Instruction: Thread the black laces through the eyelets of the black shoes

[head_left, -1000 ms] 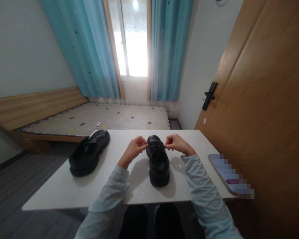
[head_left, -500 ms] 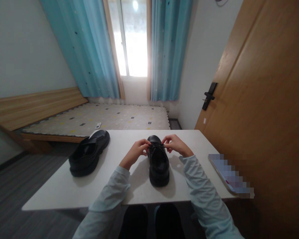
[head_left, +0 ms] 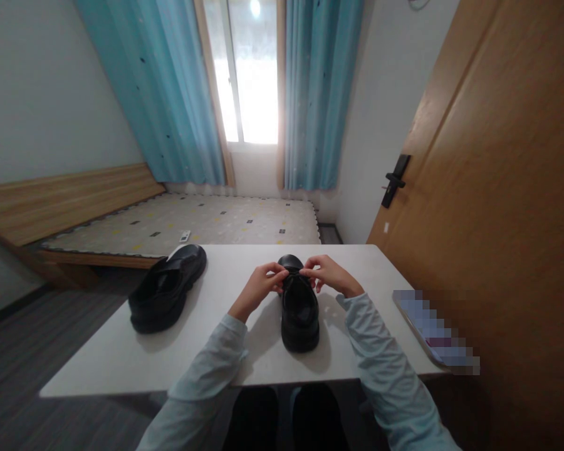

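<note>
A black lace-up shoe point(head_left: 301, 326) stands upright on the white table point(head_left: 244, 369), toe pointing away from me. At its lacing, my left hand point(head_left: 266, 282) pinches the shoelace from the left side. My right hand point(head_left: 326, 274) does the same from the right, thumb and forefinger pressed together. The fingertips of both hands are close to each other over the front of the shoe and partly cover the lace. Another black shoe point(head_left: 162, 307) rests on the left part of the table, untouched, its toe angled to the far right.
A flat, blurred-out object point(head_left: 427, 332) lies at the table's right edge. Beyond the table is a bed point(head_left: 235, 219) with a small white object point(head_left: 185, 236) on it. A wooden door point(head_left: 498, 188) stands on the right; blue curtains point(head_left: 317, 94) frame the window.
Both hands have moved inward, bringing their fingertips closer together over the shoe's lacing. The lace ends that stretched outward between them now show less. The shoes have stayed in place.
</note>
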### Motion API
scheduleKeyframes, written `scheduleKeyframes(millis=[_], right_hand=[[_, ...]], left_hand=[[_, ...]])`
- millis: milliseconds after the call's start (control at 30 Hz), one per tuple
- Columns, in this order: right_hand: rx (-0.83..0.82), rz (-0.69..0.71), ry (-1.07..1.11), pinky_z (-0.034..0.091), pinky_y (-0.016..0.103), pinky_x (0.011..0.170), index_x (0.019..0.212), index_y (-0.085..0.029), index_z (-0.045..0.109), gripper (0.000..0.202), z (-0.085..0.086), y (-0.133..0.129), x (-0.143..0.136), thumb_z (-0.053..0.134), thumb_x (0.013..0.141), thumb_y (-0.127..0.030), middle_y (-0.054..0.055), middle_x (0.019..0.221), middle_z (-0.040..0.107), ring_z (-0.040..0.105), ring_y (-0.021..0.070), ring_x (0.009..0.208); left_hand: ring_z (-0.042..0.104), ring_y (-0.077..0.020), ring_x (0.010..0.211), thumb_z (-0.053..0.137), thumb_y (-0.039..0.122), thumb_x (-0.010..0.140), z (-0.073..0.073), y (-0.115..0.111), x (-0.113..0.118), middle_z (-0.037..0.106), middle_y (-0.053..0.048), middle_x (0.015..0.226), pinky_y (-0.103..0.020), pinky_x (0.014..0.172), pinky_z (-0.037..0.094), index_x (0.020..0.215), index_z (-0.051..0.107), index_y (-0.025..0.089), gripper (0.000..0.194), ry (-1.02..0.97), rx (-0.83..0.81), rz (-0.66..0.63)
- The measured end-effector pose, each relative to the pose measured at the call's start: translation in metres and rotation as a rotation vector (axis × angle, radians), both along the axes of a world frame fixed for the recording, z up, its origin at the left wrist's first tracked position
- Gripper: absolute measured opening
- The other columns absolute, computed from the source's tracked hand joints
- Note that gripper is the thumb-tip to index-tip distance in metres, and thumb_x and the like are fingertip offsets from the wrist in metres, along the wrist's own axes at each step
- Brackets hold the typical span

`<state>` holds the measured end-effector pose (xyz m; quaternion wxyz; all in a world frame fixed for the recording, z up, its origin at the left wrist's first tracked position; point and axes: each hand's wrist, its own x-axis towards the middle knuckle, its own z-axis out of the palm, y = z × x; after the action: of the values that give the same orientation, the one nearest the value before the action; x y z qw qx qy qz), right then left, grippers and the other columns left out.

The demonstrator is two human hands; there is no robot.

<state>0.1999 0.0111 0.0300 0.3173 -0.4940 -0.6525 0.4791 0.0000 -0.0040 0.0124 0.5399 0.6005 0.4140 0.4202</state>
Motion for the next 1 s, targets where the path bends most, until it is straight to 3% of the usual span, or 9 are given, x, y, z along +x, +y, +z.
scheduleKeyframes(millis=[200,433,1000], right_hand=[[0.038,0.034,-0.033,0.043,0.015,0.033,0.067,-0.013,0.057,0.017,-0.007,0.007,0.004,0.069,0.073,-0.023,-0.001,0.056,0.058,0.055,0.0083,0.046],[0.028,-0.032,0.012,0.051,0.017,0.041,0.062,-0.013,0.056,0.01,-0.004,0.006,0.01,0.064,0.067,-0.011,0.001,0.059,0.06,0.059,0.0109,0.058],[-0.034,-0.086,-0.04,0.051,0.016,0.041,0.051,-0.012,0.052,0.016,-0.007,0.007,0.013,0.061,0.06,-0.004,0.001,0.049,0.06,0.06,0.0102,0.05]], left_hand=[[0.054,-0.0118,0.07,0.068,0.042,0.071,-0.007,0.005,-0.005,0.055,-0.001,0.072,-0.024,0.064,0.047,0.077,0.056,0.014,0.031,-0.097,-0.103,-0.06],[0.056,-0.0121,0.079,0.071,0.035,0.07,-0.009,0.01,-0.014,0.055,-0.001,0.079,-0.026,0.073,0.046,0.074,0.05,0.015,0.029,-0.216,-0.236,-0.125],[0.062,-0.0181,0.088,0.071,0.032,0.072,-0.011,0.016,-0.031,0.051,0.001,0.079,-0.037,0.079,0.053,0.072,0.044,0.016,0.031,-0.155,-0.258,-0.107]])
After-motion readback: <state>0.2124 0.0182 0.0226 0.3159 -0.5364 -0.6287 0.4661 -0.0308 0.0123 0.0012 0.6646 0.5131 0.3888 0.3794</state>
